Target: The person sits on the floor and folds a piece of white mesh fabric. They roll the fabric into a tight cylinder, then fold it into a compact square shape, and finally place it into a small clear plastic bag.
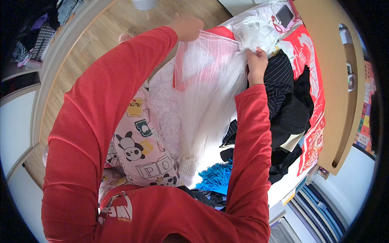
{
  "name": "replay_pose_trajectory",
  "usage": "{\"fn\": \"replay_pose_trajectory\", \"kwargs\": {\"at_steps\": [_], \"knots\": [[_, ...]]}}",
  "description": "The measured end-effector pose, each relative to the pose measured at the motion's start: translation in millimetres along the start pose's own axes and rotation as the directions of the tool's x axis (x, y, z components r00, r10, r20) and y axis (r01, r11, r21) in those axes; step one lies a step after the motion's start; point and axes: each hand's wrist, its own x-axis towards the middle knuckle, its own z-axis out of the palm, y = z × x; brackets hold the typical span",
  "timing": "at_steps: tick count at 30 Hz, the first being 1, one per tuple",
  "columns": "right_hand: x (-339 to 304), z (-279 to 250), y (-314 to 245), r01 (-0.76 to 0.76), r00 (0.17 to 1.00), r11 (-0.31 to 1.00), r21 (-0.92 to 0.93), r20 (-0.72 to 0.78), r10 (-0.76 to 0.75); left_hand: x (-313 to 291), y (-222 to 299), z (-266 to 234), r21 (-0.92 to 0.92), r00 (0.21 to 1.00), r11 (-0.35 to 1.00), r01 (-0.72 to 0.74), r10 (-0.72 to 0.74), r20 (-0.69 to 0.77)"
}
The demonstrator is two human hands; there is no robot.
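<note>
Blue fringed cloth (214, 178) and, beyond it, dark clothes (288, 117) are left loosely heaped. White sheer fabric (208, 103) is held partly spread before the body, unfolded, its bunched part pinched by the right hand (257, 65), its corner by the left hand (187, 28).

- Panda-print trousers (139, 150): capital letters on drawn toy blocks (155, 167), dark lettering on a yellow cup motif (135, 107).
- Red sweatshirt (166, 208): large white capitals on the front, a smaller yellowish line beside them.
- Multicoloured panel (366, 117), right edge: dark characters, too small to make out.
</note>
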Motion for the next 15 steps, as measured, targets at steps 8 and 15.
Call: {"fn": "replay_pose_trajectory", "kwargs": {"at_steps": [8, 15], "knots": [[-53.2, -50.9, -56.1, 0.018, 0.995, 0.869, 0.495, -0.094, 0.032, -2.6, -3.5, 26.2, -0.185, 0.988, 0.982, 0.049, -0.074, -0.134], [-152.1, -134.1, -107.5, 0.152, 0.986, 0.739, 0.656, -0.151, -0.069, -17.4, -41.4, 56.5, -0.829, 0.865, 0.248, 0.501, -0.173, 0.472]]}}
